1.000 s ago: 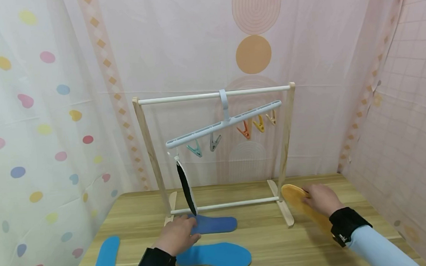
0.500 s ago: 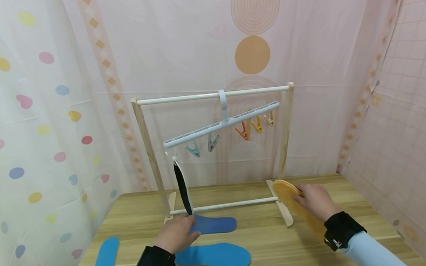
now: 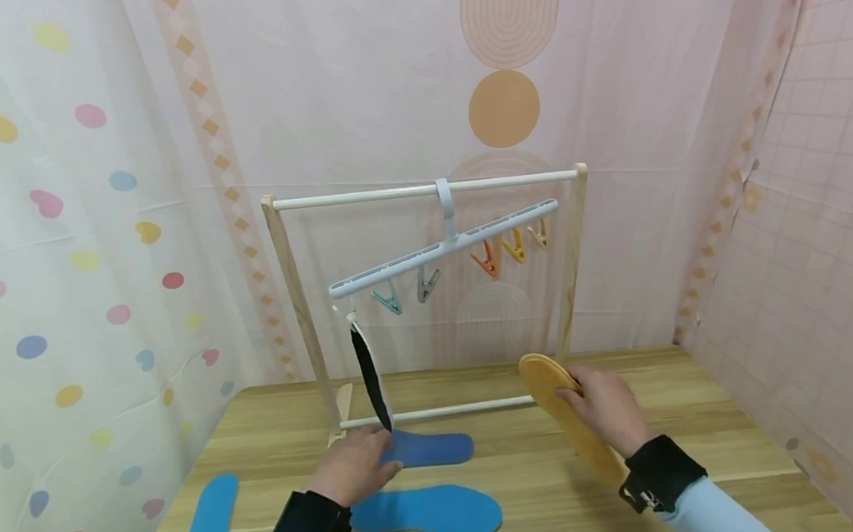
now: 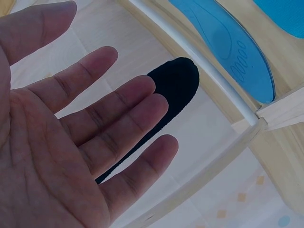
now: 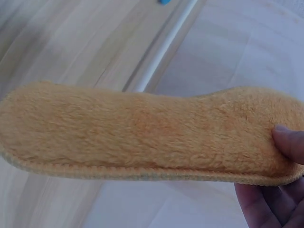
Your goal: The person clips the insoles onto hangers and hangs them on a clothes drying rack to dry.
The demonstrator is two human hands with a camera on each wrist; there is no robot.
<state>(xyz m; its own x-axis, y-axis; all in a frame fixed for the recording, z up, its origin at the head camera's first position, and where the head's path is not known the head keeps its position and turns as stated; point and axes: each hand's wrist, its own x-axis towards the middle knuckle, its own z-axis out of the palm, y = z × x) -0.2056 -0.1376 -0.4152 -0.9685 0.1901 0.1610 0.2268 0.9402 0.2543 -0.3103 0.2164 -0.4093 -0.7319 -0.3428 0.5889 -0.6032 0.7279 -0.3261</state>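
Note:
My right hand (image 3: 609, 409) pinches a fuzzy orange-yellow insole (image 5: 152, 130), thumb on its plush face and fingers behind, tilted above the table's right side. Over the table at left, my left hand (image 3: 358, 465) is held with straight, spread fingers (image 4: 128, 128). It is by the lower end of a black insole with a white edge (image 3: 371, 375), which hangs from the lower left end of a pale grey clip hanger (image 3: 444, 250). Whether they touch is unclear. Teal, grey, orange and yellow clips (image 3: 513, 247) hang along the hanger.
A wooden rack with a white top rail (image 3: 361, 197) carries the tilted hanger. On the table (image 3: 503, 477) lie a dark blue insole (image 3: 433, 449), a bright blue insole (image 3: 446, 513) and another blue one (image 3: 210, 525) at far left. Part of something pale shows at the front edge.
My right hand has carried the orange-yellow insole left, toward the rack's right post. My left hand has stayed in nearly the same place beside the hanging black insole.

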